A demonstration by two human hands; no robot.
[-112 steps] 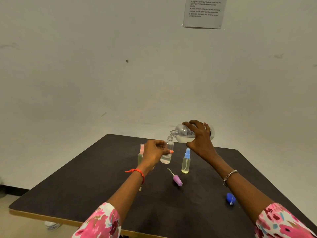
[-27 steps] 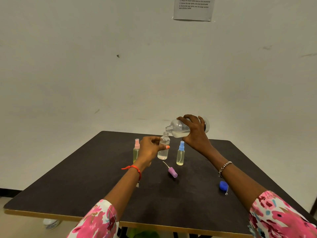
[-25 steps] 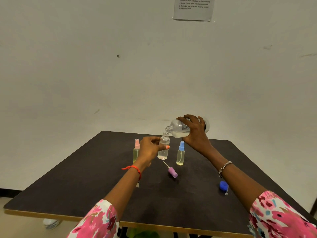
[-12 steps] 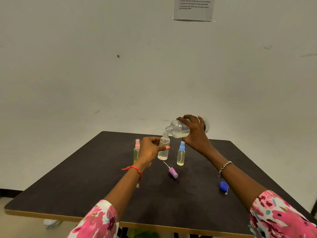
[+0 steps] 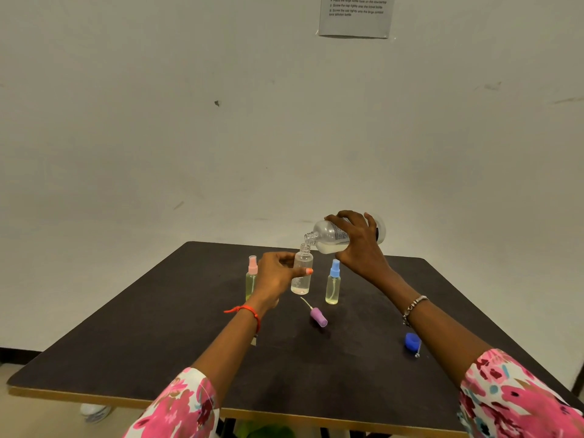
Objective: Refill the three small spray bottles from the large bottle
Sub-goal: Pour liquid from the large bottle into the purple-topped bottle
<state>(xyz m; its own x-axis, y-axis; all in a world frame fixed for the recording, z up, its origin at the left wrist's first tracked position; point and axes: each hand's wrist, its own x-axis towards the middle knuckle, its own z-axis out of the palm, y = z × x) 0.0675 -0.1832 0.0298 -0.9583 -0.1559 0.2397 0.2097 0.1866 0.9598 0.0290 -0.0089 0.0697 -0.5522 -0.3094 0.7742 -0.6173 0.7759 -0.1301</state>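
Note:
My right hand point(image 5: 358, 245) grips the large clear bottle point(image 5: 328, 237), tipped on its side with its open mouth over the neck of an uncapped small bottle point(image 5: 301, 273). That small bottle stands on the dark table point(image 5: 158, 343), holds a little liquid, and is held by my left hand point(image 5: 276, 276). A pink-capped spray bottle point(image 5: 252, 278) stands to its left, partly behind my left hand. A blue-capped spray bottle point(image 5: 333, 282) stands to its right. Both hold yellowish liquid.
A purple spray cap point(image 5: 317, 316) with its tube lies on the table in front of the bottles. A blue cap point(image 5: 411, 340) lies near my right forearm. A printed sheet point(image 5: 355, 15) hangs on the wall behind the table.
Since 4.5 s ago the view has shifted slightly. Both hands have kept the same hold, with the large bottle still tipped over the small one. No clear change in the last second.

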